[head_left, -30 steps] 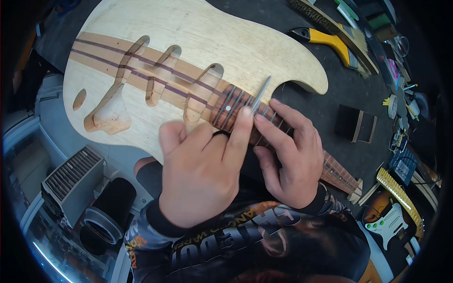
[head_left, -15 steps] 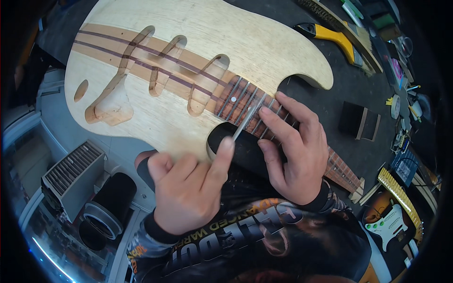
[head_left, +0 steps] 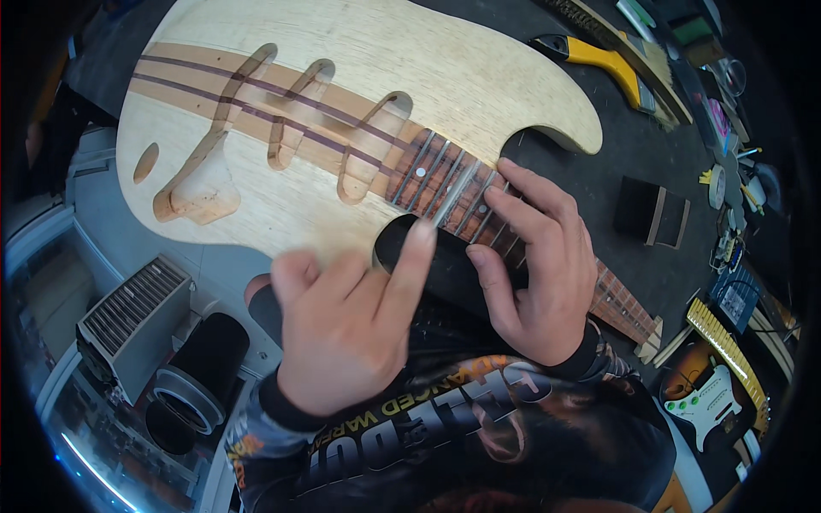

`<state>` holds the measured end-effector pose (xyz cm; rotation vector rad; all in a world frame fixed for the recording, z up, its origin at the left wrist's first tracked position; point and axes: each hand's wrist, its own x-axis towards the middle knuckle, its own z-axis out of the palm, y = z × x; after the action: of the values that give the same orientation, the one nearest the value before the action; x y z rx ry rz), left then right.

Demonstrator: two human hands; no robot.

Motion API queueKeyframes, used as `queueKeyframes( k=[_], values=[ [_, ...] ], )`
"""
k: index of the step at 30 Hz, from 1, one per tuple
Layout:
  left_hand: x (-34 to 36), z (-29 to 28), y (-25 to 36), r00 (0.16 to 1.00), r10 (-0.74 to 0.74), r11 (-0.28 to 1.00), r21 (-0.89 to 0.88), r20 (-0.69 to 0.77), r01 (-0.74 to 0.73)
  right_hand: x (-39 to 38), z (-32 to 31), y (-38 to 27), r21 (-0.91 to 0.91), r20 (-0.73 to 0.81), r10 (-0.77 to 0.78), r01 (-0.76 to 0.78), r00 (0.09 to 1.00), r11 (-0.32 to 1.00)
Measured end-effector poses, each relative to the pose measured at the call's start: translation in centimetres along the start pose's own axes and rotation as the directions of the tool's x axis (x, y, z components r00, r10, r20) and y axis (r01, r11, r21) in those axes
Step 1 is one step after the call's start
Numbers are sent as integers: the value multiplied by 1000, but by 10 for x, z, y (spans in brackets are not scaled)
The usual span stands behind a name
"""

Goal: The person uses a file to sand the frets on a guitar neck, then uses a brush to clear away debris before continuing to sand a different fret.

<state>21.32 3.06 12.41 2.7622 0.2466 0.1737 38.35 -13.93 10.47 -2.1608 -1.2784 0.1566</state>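
Note:
A pale unfinished electric guitar body lies on the bench, with routed cavities and two dark stripes along its middle. Its dark reddish fretboard carries metal frets and runs down to the right. My left hand, somewhat blurred, is closed round a slim metal file, index finger stretched along it. The file lies across the fretboard, roughly in line with the frets; its handle is hidden in my hand. My right hand has its fingers apart, fingertips resting on the fretboard beside the file and thumb at the near edge.
A yellow-handled brush and a long wooden brush lie at the far right. Right of the neck sits a dark block. Small tools crowd the right edge, above a sunburst guitar with a white pickguard. A black cylinder stands lower left.
My left hand has pushed the file away from me across the fretboard. My right fingertips have shifted slightly to the right, and the guitar appears slightly higher in view.

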Motion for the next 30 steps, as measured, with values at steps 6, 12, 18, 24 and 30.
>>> queueKeyframes(
  k=[6, 12, 18, 24, 30],
  values=[
    [-19, 2, 7, 1000, 4, 1000, -2, 0, -4, -3, -3, 4, 20, -53, 15, -14, 998, 1000],
    [18, 3, -1, 999, 49, 999, 10, -9, -49, 0, -2, 3, 11, 6, -19, 19, 1000, 1000],
    [-32, 2, 3, 999, -10, 999, -39, -32, 9, 0, -1, 3, 36, -43, -7, 9, 999, 999],
    [-46, 6, -7, 991, -44, 996, -80, -123, 35, 1, -4, 2, 38, -30, 5, -4, 1000, 999],
    [-44, 7, -6, 997, -28, 999, -46, -66, 25, -2, -4, -2, 10, 8, 34, -34, 999, 999]
  ],
)
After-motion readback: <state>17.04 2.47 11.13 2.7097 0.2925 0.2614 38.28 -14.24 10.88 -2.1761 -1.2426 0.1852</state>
